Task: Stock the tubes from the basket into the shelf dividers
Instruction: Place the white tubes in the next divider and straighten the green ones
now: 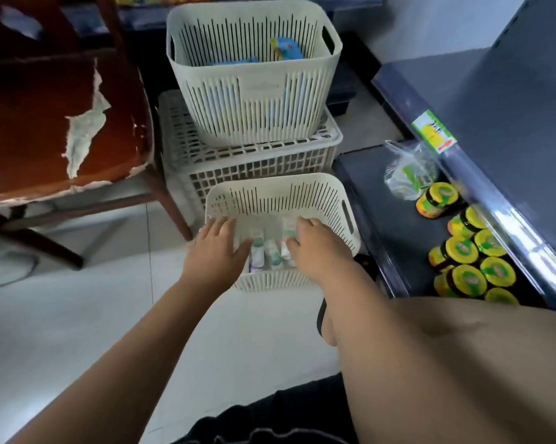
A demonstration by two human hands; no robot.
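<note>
Hands in basket (pixel 281 200), left hand (pixel 217 248) grip released, spread beside tubes (pixel 257 253), right hand (pixel 315 243) grip unclear, fingertips on tubes.

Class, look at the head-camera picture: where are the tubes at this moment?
The tubes lie in the bottom of the low white basket on the floor at centre frame, between the left hand and the right hand, left of the shelf of yellow-lidded jars.

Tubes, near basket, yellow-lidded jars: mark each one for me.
tubes (pixel 257 253), head view, on the body of the leftmost tube.
near basket (pixel 270 197), head view, on its slotted far wall.
yellow-lidded jars (pixel 469 278), head view, on one jar's lid on the shelf.
</note>
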